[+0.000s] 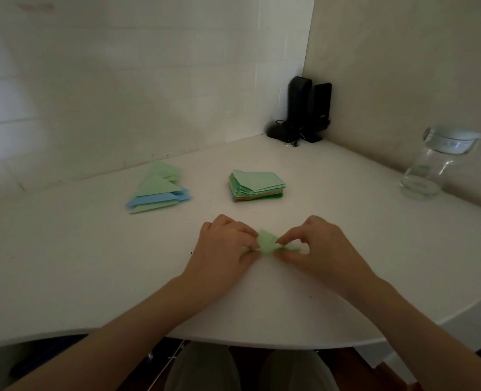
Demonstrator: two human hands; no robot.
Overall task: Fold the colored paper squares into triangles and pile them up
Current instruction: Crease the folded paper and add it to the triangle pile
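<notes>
Left hand (225,244) and right hand (315,244) both pinch one green paper square (267,242) between them, lower centre of frame, on the white table (92,263); paper mostly hidden, fold state unclear. Pile of folded triangles (157,190) lies up and left, nearer the left hand, long edge running roughly left-right. Unfolded stack (257,186) sits straight above the hands. Likely drop-off goes up-left.

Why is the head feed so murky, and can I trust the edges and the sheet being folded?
Head view: dim, soft room light, so colours look muted; wide-angle bending curves the table edge and walls; the green sheet is mostly hidden by the left hand and right hand; the glass jar looks soft, with faint glare.
</notes>
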